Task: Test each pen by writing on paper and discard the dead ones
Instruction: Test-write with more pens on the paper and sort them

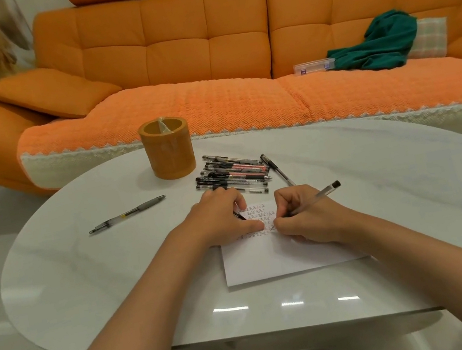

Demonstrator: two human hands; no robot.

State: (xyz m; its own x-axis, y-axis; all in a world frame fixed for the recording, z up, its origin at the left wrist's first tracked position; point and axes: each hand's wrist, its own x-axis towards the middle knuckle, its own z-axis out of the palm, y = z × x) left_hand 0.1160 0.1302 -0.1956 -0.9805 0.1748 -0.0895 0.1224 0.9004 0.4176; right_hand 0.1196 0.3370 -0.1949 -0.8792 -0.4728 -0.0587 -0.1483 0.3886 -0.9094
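Right hand [302, 217] is curled round a clear pen [317, 196] in a writing grip. The tip is down on the paper [269, 260] and the black end points up and right. Left hand [221, 216] rests on the paper's far left corner with the thumb flat on the sheet and the fingers curled in. A small black piece [240, 215] pokes out from under those fingers, pinched there; it looks like a cap, can't tell for sure.

The paper is a white sheet lying flat on the tabletop [87, 277], around the middle and nearer the near edge. Its far part carries rows of small written marks and its near part is blank. The pen tip sits at the lower rows of marks, just beside the left thumb.

The pile of pens [232, 174] is beyond the paper toward the far edge. They are clear barrels with black and reddish grips, lying roughly parallel and touching each other. One more black-capped pen [276, 170] lies angled at the pile's right side, its near end running toward the right hand.

An orange round holder [168, 152] stands upright near the far edge, just left of the pile. A grey-grip pen [127, 214] lies alone toward the left edge, well apart from the rest.

Behind the table is an orange sofa [176, 45]. On its seat lie a green cloth [379, 43] and a clear box [314, 66].
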